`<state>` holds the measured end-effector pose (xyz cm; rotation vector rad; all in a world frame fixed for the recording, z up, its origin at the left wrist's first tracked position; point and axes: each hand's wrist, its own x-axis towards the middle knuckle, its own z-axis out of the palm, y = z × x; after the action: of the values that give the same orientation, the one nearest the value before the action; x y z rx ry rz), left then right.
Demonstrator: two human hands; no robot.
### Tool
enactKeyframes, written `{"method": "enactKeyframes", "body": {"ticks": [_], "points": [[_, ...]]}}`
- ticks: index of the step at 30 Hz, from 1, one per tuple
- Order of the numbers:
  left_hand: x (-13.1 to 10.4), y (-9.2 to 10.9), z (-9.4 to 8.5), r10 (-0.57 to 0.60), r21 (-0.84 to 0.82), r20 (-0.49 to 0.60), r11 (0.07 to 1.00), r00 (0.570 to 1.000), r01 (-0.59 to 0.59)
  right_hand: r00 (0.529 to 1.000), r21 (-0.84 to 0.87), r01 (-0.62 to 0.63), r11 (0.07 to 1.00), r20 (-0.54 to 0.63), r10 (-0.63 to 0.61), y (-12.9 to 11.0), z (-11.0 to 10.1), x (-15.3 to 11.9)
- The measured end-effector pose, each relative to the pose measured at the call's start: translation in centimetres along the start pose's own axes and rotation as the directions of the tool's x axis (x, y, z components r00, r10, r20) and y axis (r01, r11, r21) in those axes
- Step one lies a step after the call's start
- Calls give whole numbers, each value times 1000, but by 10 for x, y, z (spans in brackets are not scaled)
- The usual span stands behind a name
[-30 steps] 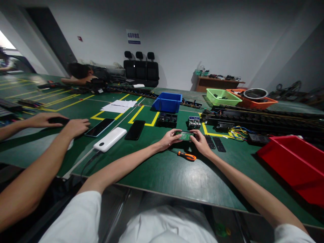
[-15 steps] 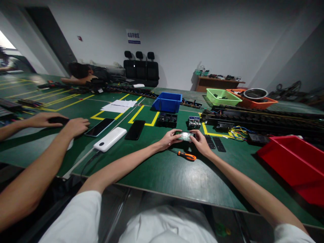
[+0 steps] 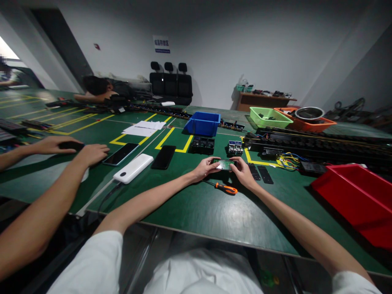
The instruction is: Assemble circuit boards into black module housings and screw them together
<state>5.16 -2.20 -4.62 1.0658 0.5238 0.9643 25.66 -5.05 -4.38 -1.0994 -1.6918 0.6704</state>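
A small green circuit board point(image 3: 225, 164) is held level between my two hands, just above the table. My left hand point(image 3: 206, 168) pinches its left end, and my right hand point(image 3: 241, 169) grips the right end; the fingers hide both ends. Below the board lies a screwdriver point(image 3: 226, 188) with an orange and black handle, its shaft pointing left. Two flat black plates point(image 3: 265, 174) rest just right of my right hand. Beyond the board stand a dark module with connectors point(image 3: 235, 148) and a wider black module point(image 3: 202, 145).
A blue bin point(image 3: 203, 124) stands behind the modules, a red bin point(image 3: 358, 200) at right. To my left lie a black phone point(image 3: 163, 157), a white power bank point(image 3: 133, 168) and another phone point(image 3: 121, 154). A co-worker's hands point(image 3: 92, 154) rest beside them. Long black assemblies point(image 3: 321, 143) stretch across the right.
The board has tilted slightly between my hands: its bright glare has faded and its green face shows. My hands have stayed in place.
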Motion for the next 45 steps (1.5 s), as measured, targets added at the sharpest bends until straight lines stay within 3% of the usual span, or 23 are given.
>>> {"method": "enactKeyframes", "body": {"ticks": [45], "points": [[1,-4,1,15,53,7,999,1000,-15,999,-91,40,995,-8,-41,0,1,0]]}}
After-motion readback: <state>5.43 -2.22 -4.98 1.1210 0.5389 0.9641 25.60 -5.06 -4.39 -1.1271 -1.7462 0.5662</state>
